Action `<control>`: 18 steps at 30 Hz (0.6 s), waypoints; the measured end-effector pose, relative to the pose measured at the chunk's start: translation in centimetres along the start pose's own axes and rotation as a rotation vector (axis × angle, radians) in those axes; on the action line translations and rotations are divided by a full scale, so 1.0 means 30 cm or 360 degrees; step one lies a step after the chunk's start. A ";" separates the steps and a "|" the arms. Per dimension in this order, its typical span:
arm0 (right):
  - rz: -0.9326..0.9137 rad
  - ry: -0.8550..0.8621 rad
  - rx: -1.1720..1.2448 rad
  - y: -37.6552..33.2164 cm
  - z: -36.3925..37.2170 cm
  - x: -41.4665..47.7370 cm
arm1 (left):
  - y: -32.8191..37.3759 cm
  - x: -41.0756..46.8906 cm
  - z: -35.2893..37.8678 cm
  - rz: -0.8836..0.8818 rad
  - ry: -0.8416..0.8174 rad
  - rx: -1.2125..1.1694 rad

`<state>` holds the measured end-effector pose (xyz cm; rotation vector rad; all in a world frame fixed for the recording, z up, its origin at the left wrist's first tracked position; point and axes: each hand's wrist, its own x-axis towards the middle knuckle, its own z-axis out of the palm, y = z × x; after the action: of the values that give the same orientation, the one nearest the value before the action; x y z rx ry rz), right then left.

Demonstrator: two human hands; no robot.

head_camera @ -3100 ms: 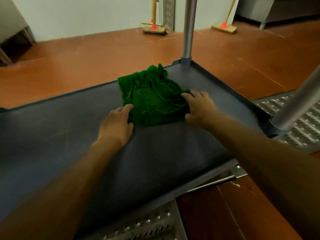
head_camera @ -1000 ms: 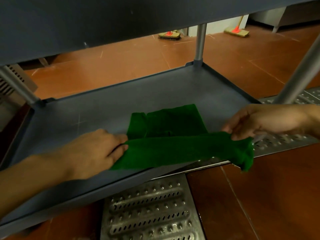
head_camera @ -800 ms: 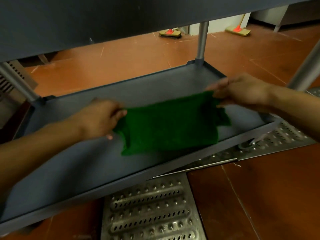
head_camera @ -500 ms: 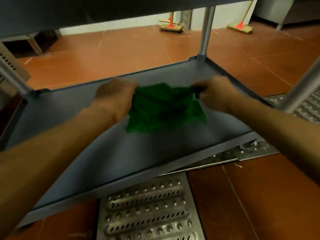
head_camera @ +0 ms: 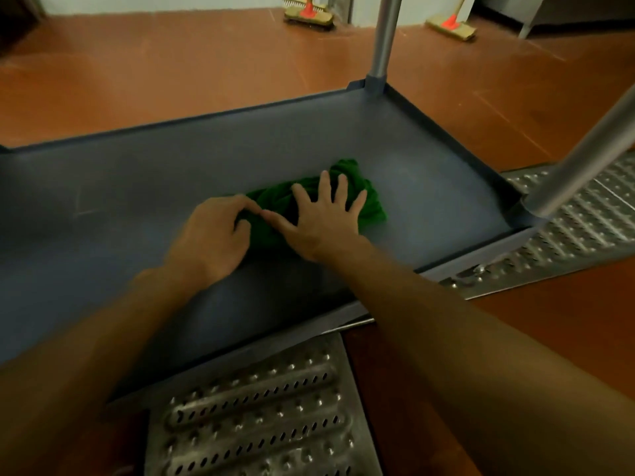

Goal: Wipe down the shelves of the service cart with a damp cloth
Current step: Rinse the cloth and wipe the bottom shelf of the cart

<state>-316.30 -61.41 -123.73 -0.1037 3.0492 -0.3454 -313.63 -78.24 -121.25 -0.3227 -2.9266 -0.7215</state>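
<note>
The crumpled dark green cloth (head_camera: 371,204) was one solid colour throughout. The flat plastic cart shelf (head_camera: 137,187) was a dull blue-grey, with a few pale scratches towards its left side. The round metal corner post (head_camera: 385,36) was plain silver-grey. The tiled floor (head_camera: 171,70) was reddish brown with thin pale joint lines. The steel floor grating (head_camera: 257,417) was silver, patterned with rows of dark slots and raised studs. The straw-coloured broom head (head_camera: 308,15) carried an orange-red socket.

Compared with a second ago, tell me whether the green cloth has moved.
Yes. The green cloth went from the shelf's near rim inward, toward the far post.
</note>
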 end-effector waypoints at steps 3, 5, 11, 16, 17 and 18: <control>0.0013 0.0102 0.0103 0.033 -0.002 -0.006 | -0.013 -0.024 0.056 -0.0010 0.0245 0.0021; 0.0016 0.0107 0.0137 0.051 -0.015 -0.008 | -0.004 -0.042 0.086 -0.0027 0.0261 -0.0020; -0.0065 0.0154 0.0136 0.131 -0.061 -0.054 | -0.031 -0.068 0.090 0.0109 0.0079 0.0098; 0.0008 0.0249 0.0289 0.258 -0.140 -0.108 | -0.075 -0.111 0.042 0.0065 -0.0114 0.0141; 0.0048 0.0259 0.0308 0.290 -0.153 -0.121 | -0.087 -0.121 0.033 0.0041 -0.0153 0.0152; 0.0085 0.0261 0.0302 0.324 -0.165 -0.133 | -0.096 -0.131 0.022 0.0021 -0.0187 0.0173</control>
<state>-313.30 -50.55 -120.85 0.0176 3.1510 -0.6682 -310.50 -81.14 -123.73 -0.3857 -3.0561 -0.5569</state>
